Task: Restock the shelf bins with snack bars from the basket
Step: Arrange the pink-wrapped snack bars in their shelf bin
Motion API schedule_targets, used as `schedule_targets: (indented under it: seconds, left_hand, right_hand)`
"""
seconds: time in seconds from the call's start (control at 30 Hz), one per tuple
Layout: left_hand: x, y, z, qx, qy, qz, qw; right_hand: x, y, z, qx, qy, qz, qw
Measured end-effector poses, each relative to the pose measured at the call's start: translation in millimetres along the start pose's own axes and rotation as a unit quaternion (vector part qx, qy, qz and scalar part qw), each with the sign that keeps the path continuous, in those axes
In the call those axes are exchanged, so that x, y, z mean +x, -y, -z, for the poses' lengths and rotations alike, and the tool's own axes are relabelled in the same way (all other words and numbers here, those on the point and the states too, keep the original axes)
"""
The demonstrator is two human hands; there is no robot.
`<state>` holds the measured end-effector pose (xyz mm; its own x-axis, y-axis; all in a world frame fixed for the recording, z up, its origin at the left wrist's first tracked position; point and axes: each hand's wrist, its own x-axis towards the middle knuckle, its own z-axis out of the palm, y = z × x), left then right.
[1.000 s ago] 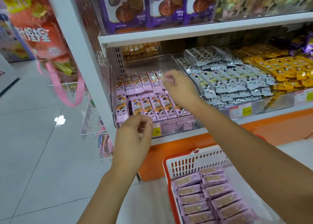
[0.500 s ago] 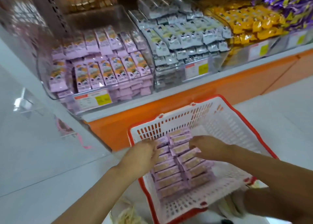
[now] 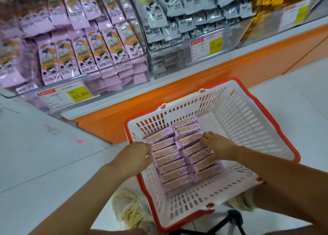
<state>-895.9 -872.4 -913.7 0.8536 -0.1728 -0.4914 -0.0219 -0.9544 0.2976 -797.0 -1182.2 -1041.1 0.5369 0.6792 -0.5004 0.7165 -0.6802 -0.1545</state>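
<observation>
The left hand (image 3: 134, 156) is curled against the left edge of the snack bars (image 3: 170, 162), and the right hand (image 3: 219, 144) is laid bent-fingered on the right column. A firm hold cannot be told for either. The bars are stacked in the basket (image 3: 239, 114) on the floor. A pickup is judged in hand; next, bars must be gripped and lifted to the shelf bin (image 3: 110, 85).

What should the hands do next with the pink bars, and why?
Probably close on a few pink bars and lift them out. The left hand and right hand touch the bars lying in two rows in the basket, and none is lifted yet. The shelf bin above holds matching pink packs.
</observation>
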Motion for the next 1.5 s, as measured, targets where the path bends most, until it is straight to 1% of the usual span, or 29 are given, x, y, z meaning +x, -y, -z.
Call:
schedule_targets:
  seconds: [0.03, 0.17, 0.3, 0.4, 0.5, 0.6, 0.63, 0.67, 0.7, 0.73, 0.77, 0.8, 0.83, 0.87, 0.9, 0.93, 0.97, 1.0, 1.03, 1.07, 1.1, 1.13, 1.23, 1.27, 1.33, 1.37, 1.4, 1.43, 1.5]
  left_hand:
    - [1, 0, 1, -0.005, 0.004, 0.000, 1.000]
    - [3, 0, 1, -0.013, 0.014, 0.007, 1.000]
    - [2, -2, 0, -0.014, 0.015, 0.011, 1.000]
    - [1, -3, 0, -0.010, 0.021, 0.012, 1.000]
    - [0, -4, 3, -0.007, 0.028, 0.014, 0.999]
    - [-2, -7, 7, -0.011, 0.045, 0.020, 0.999]
    - [-2, -8, 8, -0.014, 0.052, 0.020, 0.998]
    - [-3, -8, 10, -0.021, 0.060, 0.022, 0.998]
    - [-3, -7, 13, -0.038, 0.067, 0.025, 0.997]
    - [-5, -7, 16, -0.067, 0.074, 0.031, 0.995]
    - [-6, -7, 21, -0.105, 0.076, 0.037, 0.991]
    - [-9, -8, 26, -0.151, 0.079, 0.043, 0.984]
    - [-11, -10, 32, -0.195, 0.080, 0.047, 0.976]
    - [-13, -14, 39, -0.231, 0.076, 0.044, 0.969]
    - [-15, -18, 46, -0.263, 0.067, 0.033, 0.962]
    - [-18, -23, 52, -0.298, 0.052, 0.016, 0.953]
    - [-21, -28, 57, -0.330, 0.035, -0.003, 0.943]
    - [-24, -32, 61, -0.370, 0.019, -0.021, 0.929]
    - [-27, -36, 65, -0.414, 0.009, -0.032, 0.910]
    - [-31, -40, 69, -0.456, 0.005, -0.034, 0.889]
    - [-35, -42, 71, -0.490, 0.003, -0.033, 0.871]
    - [-38, -43, 74, -0.514, -0.002, -0.031, 0.857]
    - [-43, -38, 74, -0.545, -0.025, -0.012, 0.838]
    - [-45, -38, 75, -0.561, -0.032, -0.005, 0.827]
    - [-46, -37, 75, -0.589, -0.042, 0.012, 0.807]
    - [-47, -37, 76, -0.599, -0.046, 0.020, 0.799]
    - [-48, -36, 78, -0.608, -0.049, 0.026, 0.792]
    - [-49, -36, 80, -0.615, -0.053, 0.033, 0.786]
    - [-51, -33, 87, -0.633, -0.056, 0.045, 0.770]
  right_hand:
    - [0, -1, -2, -0.009, -0.005, 0.018, 1.000]
    - [-9, 1, -13, -0.030, 0.029, 0.061, 0.997]
    - [-10, 4, -20, -0.080, 0.021, 0.085, 0.993]
    - [-9, 5, -27, -0.140, 0.006, 0.095, 0.986]
    - [-11, 10, -30, -0.147, -0.020, 0.087, 0.985]
    - [-15, 25, -12, -0.077, 0.019, 0.011, 0.997]
    - [-19, 32, -3, -0.008, 0.041, -0.026, 0.999]
    - [-23, 38, 9, 0.093, 0.068, -0.064, 0.991]
    - [-25, 43, 22, 0.203, 0.078, -0.091, 0.972]
    - [-28, 49, 36, 0.306, 0.093, -0.115, 0.941]
    - [-31, 54, 50, 0.414, 0.112, -0.122, 0.895]
    - [-34, 60, 65, 0.525, 0.138, -0.112, 0.832]
    - [-37, 65, 77, 0.634, 0.156, -0.097, 0.751]
    - [-40, 71, 89, 0.718, 0.162, -0.087, 0.671]
    - [-45, 78, 104, 0.775, 0.163, -0.067, 0.606]
    - [-48, 85, 117, 0.813, 0.159, -0.040, 0.558]
    - [-51, 94, 131, 0.840, 0.150, -0.009, 0.522]
    - [-54, 101, 139, 0.857, 0.138, 0.016, 0.496]
    - [-56, 109, 148, 0.865, 0.127, 0.028, 0.485]
    - [-58, 116, 153, 0.867, 0.115, 0.031, 0.483]
    - [-60, 123, 159, 0.862, 0.108, 0.031, 0.494]
    - [-62, 129, 163, 0.854, 0.091, 0.017, 0.511]
    - [-69, 141, 179, 0.823, 0.024, -0.028, 0.567]
    - [-70, 143, 182, 0.791, 0.004, -0.029, 0.611]
    - [-69, 146, 186, 0.672, -0.051, -0.033, 0.738]
    - [-70, 148, 190, 0.619, -0.085, -0.036, 0.780]
    - [-69, 149, 193, 0.589, -0.120, -0.039, 0.798]
    - [-69, 149, 196, 0.574, -0.151, -0.040, 0.804]
    - [-70, 149, 206, 0.561, -0.210, -0.045, 0.800]
